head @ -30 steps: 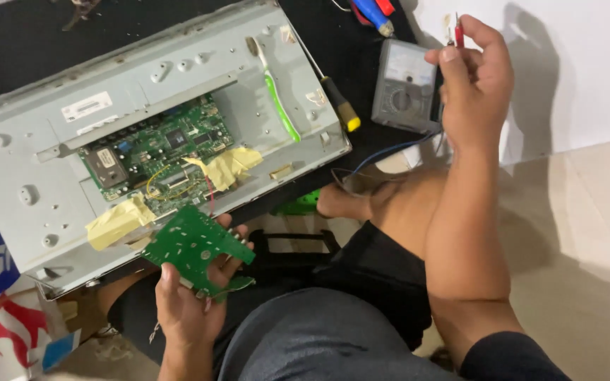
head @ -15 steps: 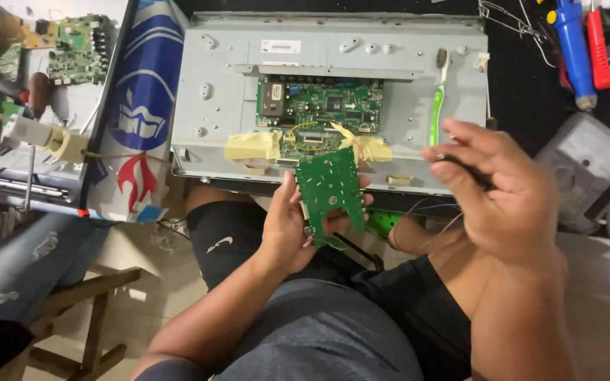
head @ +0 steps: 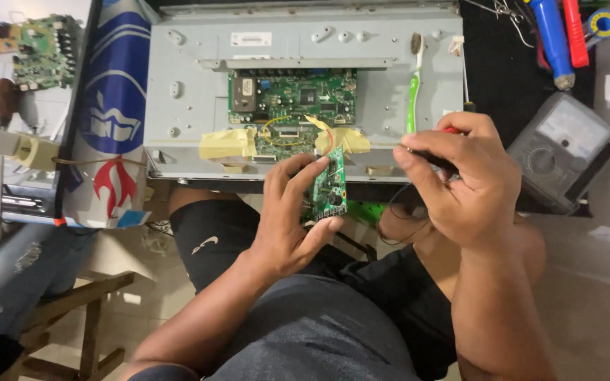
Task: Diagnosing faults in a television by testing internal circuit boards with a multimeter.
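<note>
**A:** What are the hands doing?

**B:** The left hand (head: 287, 219) has its grip closed on a small green circuit board (head: 329, 187), held upright over the lap, just near of a large grey metal chassis (head: 178, 92). Fingers curl over the board's left edge and the thumb props its bottom. The right hand (head: 467, 183) has its grip pinched shut on thin black and red meter probes (head: 440, 156), level with the board and a little to its right.

**B:** A thin red wire (head: 331, 140) runs from the board's top to a bigger green board (head: 292, 99) mounted in the chassis.

**A:** How would the small board handle?

**B:** I'd judge it light, stiff and fragile, with sharp solder points. It is best taken by its bare edges, as now, not by the components. The wire looks short, so it limits how far the board can swing.

**A:** Is there room to move?

**B:** Little on the far side, where the chassis edge sits close. A green toothbrush (head: 413, 92) lies on the chassis to the right, and a grey dial meter (head: 559, 148) rests further right on a black mat (head: 492, 70). Near, above the lap, there is open space.
</note>
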